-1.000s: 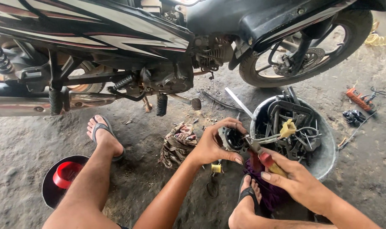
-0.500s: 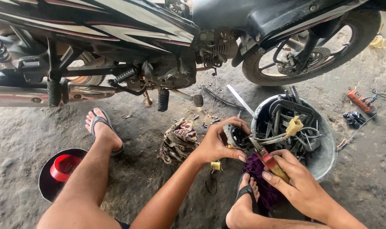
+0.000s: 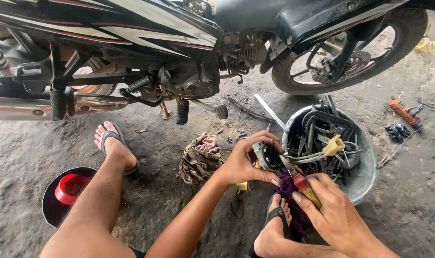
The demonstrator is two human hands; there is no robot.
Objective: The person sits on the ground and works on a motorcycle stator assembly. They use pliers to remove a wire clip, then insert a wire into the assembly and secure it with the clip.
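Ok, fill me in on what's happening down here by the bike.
A person sits on the ground beside a motorcycle. The left hand grips a small round metal part, and the right hand works on it with pliers that have red and yellow handles. Both are held over a purple cloth by the sandalled foot. Next to the hands stands a metal basin full of tools, and a crumpled rag lies on the floor.

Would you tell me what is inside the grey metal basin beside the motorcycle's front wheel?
The basin holds a tangle of dark metal hand tools and a pale yellow handle. Its bottom is covered by them.
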